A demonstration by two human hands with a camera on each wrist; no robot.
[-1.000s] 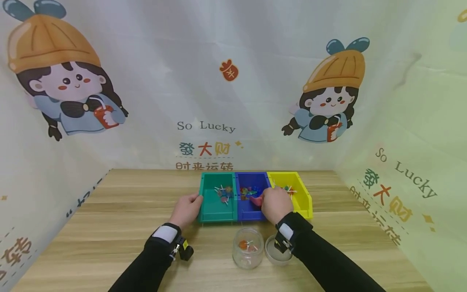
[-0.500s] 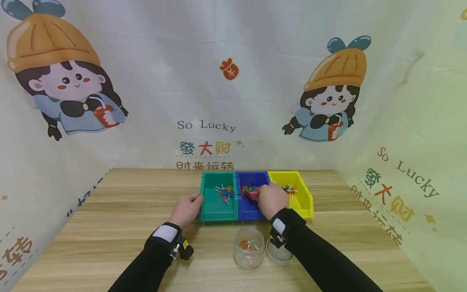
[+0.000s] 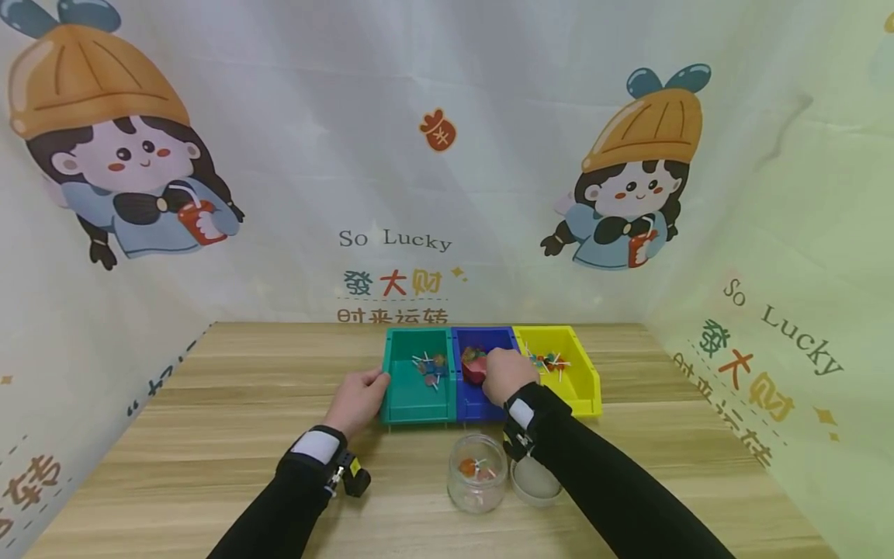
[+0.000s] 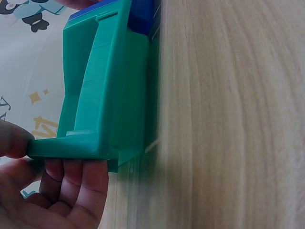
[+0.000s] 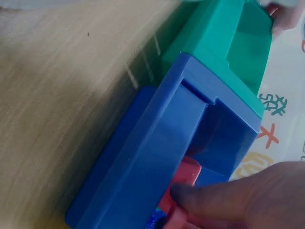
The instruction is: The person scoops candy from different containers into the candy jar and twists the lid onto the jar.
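My left hand [image 3: 356, 404] grips the left wall of the green bin [image 3: 419, 410], thumb over the rim and fingers curled against the outside in the left wrist view. My right hand [image 3: 511, 376] holds a pinkish-red scoop [image 3: 473, 371] by its handle, down inside the blue bin [image 3: 478, 408]. Small colourful candies lie at the scoop; the hand and scoop partly hide them. In the right wrist view, the thumb presses on the scoop [image 5: 188, 172] behind the blue front wall, with a bit of shiny blue wrapper beside it.
Lollipops lie in the green bin and in the yellow bin [image 3: 585, 392], which joins the blue one on the right. Nearer stands a glass jar [image 3: 476, 495] holding several lollipops. A round lid [image 3: 536, 483] lies beside it, partly under the right forearm. A printed curtain closes the back.
My right hand has moved left within the blue bin, bringing the scoop toward its left side among the candies. More of the yellow bin's lollipops show. The left hand has stayed put.
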